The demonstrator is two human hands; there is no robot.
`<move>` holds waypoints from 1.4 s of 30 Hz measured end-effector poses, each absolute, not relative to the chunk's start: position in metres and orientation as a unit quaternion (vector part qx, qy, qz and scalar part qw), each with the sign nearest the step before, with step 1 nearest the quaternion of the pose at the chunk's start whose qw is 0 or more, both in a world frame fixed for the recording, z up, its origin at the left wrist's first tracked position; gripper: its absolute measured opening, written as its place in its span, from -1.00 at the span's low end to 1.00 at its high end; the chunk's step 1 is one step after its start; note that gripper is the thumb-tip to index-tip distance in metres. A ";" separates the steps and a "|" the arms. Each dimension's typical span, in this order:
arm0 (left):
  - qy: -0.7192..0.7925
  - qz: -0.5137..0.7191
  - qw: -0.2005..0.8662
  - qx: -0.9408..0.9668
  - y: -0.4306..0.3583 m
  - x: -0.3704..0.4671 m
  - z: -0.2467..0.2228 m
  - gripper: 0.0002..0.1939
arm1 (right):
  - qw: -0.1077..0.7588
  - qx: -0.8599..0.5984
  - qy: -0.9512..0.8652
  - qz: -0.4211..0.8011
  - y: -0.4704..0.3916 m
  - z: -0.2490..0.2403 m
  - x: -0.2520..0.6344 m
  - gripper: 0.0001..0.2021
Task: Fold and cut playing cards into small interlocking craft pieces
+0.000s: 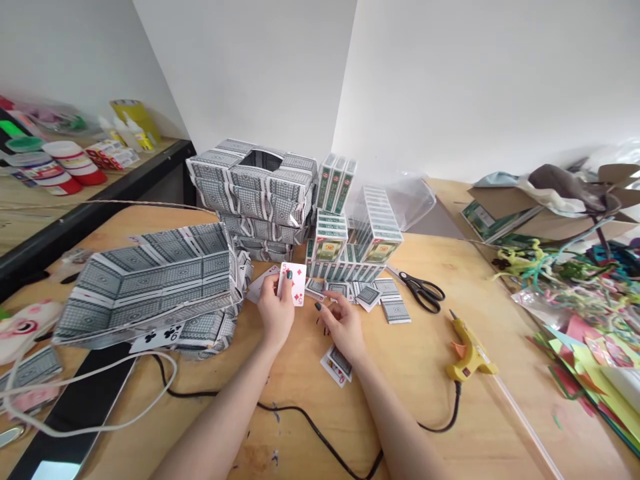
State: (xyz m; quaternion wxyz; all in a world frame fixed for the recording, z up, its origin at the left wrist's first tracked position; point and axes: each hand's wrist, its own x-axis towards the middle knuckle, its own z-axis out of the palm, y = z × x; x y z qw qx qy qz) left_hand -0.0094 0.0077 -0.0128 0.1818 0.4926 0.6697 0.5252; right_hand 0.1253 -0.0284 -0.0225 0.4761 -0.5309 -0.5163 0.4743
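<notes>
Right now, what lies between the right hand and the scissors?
Loose playing cards, patterned backs up, lie on the table between the right hand and the scissors; the head view shows this.

Left hand (277, 312) holds a card (299, 283); right hand (345, 328) near loose cards (368, 297).
</notes>
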 end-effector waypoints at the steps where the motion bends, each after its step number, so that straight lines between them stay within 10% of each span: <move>1: 0.652 0.534 0.212 0.494 0.007 -0.008 -0.013 -0.81 | 0.478 -0.518 -0.527 0.474 -0.029 -0.023 0.125 -0.54; 8: 0.516 0.479 0.388 0.595 -0.002 0.002 -0.014 -0.72 | 0.474 -0.479 -0.557 0.486 -0.032 -0.025 0.127 0.00; 29: 0.312 0.398 0.694 0.513 0.000 -0.010 0.009 -0.22 | 0.524 -0.363 -0.471 0.609 -0.032 0.000 0.136 -0.38; 42: 0.393 0.390 0.659 0.509 0.006 -0.008 -0.003 -0.49 | 0.509 -0.408 -0.441 0.616 -0.024 -0.007 0.137 -0.57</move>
